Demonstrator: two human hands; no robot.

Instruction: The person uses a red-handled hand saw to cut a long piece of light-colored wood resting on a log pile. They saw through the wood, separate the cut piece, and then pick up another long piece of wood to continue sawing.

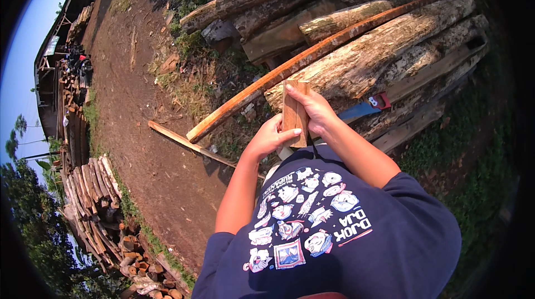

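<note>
In front of my body I hold a short brown wooden block (293,114) upright, in both hands. A lengthwise line runs down it, and I cannot tell if it is one piece or two laid together. My left hand (268,136) grips its lower left side, with the thumb across the front. My right hand (315,110) wraps its right side higher up, the thumb pressed near the top. Most fingers are hidden behind the wood. Just right of my right hand, a handsaw (359,109) with a blue blade and red handle lies on the logs.
A stack of thick logs (368,48) fills the far right. One long reddish-brown beam (301,64) slants across it toward the dirt ground (134,126). A thin wood strip (189,144) lies on the dirt. More log piles (92,193) stand at left, near a shed (47,76).
</note>
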